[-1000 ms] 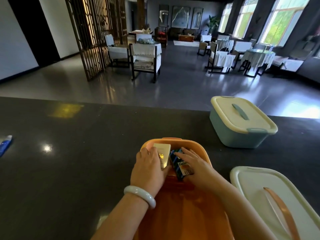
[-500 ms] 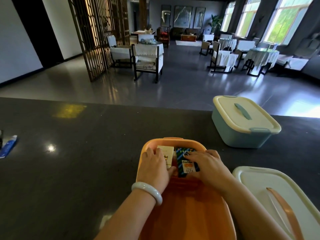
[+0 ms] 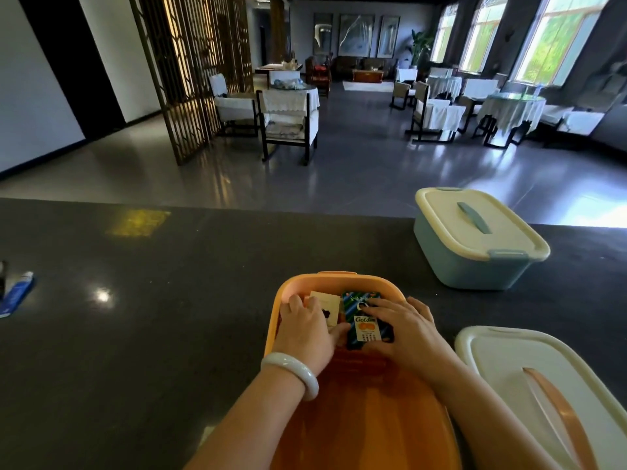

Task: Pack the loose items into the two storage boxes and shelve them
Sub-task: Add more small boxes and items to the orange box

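Low in the frame's centre, my left hand [image 3: 303, 329] curls over the cream box [image 3: 326, 305] and my right hand [image 3: 403, 329] presses flat-fingered on the blue packet [image 3: 364, 325], both inside the orange storage box [image 3: 339, 281]. Letting go carelessly could tip them over, wasting space.

dark speckled surface [image 3: 142, 334] spans the near half, with a yellow light patch [image 3: 138, 222] far left and a bright glare spot [image 3: 102, 295] nearer. beyond it, glossy grey floor [image 3: 356, 171]. wooden lattice screen [image 3: 200, 72] stands far left beside a white wall panel [image 3: 30, 96]. dark-framed chairs with white covers [image 3: 288, 120] sit left of centre. cloth-covered round table [image 3: 512, 110] with more chairs far right, under tall bright windows [image 3: 556, 39]. three framed pictures [image 3: 356, 33] hang on the far wall, with a potted plant [image 3: 420, 45] to their right and a low wooden table [image 3: 368, 75] below.
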The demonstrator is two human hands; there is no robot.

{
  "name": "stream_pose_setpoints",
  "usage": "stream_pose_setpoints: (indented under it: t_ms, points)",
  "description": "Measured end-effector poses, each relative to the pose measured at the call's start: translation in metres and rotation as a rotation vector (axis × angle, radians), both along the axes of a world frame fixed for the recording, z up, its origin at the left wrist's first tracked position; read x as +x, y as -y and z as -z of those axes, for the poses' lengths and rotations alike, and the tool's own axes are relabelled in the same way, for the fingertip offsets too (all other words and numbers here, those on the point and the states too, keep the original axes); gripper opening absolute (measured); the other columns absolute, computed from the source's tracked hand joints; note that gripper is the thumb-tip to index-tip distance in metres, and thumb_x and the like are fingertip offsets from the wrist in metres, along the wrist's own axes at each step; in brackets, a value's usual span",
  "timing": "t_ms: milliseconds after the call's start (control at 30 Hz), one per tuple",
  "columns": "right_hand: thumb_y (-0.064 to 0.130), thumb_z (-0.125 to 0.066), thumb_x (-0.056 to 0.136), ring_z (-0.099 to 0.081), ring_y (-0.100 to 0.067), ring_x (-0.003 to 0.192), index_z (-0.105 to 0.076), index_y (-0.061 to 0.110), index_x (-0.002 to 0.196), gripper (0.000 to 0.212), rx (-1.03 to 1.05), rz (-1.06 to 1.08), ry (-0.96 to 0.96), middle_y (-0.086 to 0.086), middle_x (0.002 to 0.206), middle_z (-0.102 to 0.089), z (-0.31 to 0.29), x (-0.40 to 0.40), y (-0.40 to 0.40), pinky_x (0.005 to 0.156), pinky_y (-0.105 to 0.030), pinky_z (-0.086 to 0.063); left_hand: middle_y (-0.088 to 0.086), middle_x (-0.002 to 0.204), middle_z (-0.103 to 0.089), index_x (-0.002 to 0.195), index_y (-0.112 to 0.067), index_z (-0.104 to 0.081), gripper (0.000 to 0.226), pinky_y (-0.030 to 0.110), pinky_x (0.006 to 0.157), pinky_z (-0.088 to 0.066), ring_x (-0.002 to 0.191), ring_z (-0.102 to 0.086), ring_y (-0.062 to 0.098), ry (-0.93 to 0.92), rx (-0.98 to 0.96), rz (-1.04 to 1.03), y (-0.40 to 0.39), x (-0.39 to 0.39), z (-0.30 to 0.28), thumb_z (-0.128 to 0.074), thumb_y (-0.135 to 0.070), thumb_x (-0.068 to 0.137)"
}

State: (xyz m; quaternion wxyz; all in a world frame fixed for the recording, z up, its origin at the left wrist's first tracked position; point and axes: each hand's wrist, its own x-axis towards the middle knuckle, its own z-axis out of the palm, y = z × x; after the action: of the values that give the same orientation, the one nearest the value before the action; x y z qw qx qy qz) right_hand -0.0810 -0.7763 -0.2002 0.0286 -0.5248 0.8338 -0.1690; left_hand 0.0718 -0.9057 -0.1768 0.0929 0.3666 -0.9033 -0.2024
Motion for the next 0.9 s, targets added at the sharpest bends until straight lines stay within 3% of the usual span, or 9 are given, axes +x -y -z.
stream_pose_setpoints:
  t_ms: [100,200,300,367,433,667,900]
  points:
    - [0.059,-0.061,0.079,-0.017,0.0,0.14,-0.039,0.046,0.137,0.063,0.004,0.003,0.014,0.02,0.148,-0.035,0.002,-0.002,0.0,0.116,-0.038,0.005,0.001,0.135,-0.033,0.135,-0.022,-0.038,0.058,0.036,0.102,-0.038,0.125,-0.036,0.018,0.036,0.062,0.094,0.007,0.007,-0.007,-0.061,-0.046,0.088]
    - [0.061,-0.061,0.079,-0.012,0.007,0.134,-0.038,0.046,0.137,0.065,-0.001,0.004,0.029,0.021,0.148,-0.035,0.003,-0.004,-0.001,0.116,-0.038,0.006,-0.008,0.134,-0.037,0.132,-0.028,-0.044,0.053,0.034,0.1,-0.043,0.124,-0.04,0.012,0.046,-0.007,0.253,0.022,0.018,-0.015,-0.068,-0.025,0.085]
    - [0.061,-0.06,0.079,-0.012,0.006,0.135,-0.037,0.046,0.138,0.065,0.004,0.004,0.03,0.021,0.149,-0.034,0.002,-0.003,0.0,0.116,-0.038,0.007,-0.015,0.142,-0.039,0.134,-0.036,-0.044,0.059,0.045,0.116,-0.015,0.14,-0.024,0.01,0.086,-0.206,0.402,0.036,0.025,-0.02,-0.07,-0.027,0.082]
    - [0.061,-0.06,0.079,-0.015,0.0,0.14,-0.037,0.045,0.138,0.066,0.007,0.002,0.025,0.02,0.149,-0.034,0.001,-0.001,0.001,0.116,-0.039,0.007,-0.018,0.148,-0.036,0.136,-0.041,-0.042,0.06,0.053,0.116,0.003,0.145,-0.011,0.009,0.124,-0.199,0.433,0.043,0.026,-0.019,-0.069,-0.029,0.084]
    - [0.061,-0.06,0.08,-0.015,-0.002,0.142,-0.037,0.045,0.139,0.066,0.015,0.001,0.026,0.02,0.15,-0.033,0.0,0.0,0.001,0.118,-0.04,0.005,-0.021,0.149,-0.034,0.136,-0.042,-0.044,0.056,0.054,0.115,0.007,0.145,-0.009,0.007,0.129,-0.132,0.449,0.046,0.028,-0.014,-0.067,-0.03,0.086]
    - [0.059,-0.061,0.081,-0.015,-0.002,0.142,-0.037,0.044,0.139,0.064,0.008,0.004,0.045,0.019,0.15,-0.033,-0.002,0.002,-0.001,0.118,-0.041,0.003,-0.022,0.143,-0.039,0.134,-0.039,-0.048,0.049,0.045,0.115,-0.015,0.136,-0.026,0.003,0.023,-0.058,0.398,0.043,0.027,-0.003,-0.064,-0.032,0.088]
    - [0.059,-0.06,0.081,-0.017,-0.002,0.141,-0.038,0.044,0.139,0.063,0.006,0.006,0.04,0.019,0.149,-0.034,-0.003,0.003,0.0,0.118,-0.041,0.002,-0.02,0.139,-0.042,0.135,-0.039,-0.048,0.049,0.044,0.112,-0.02,0.131,-0.032,0.008,0.033,-0.14,0.379,0.042,0.021,0.002,-0.063,-0.037,0.088]
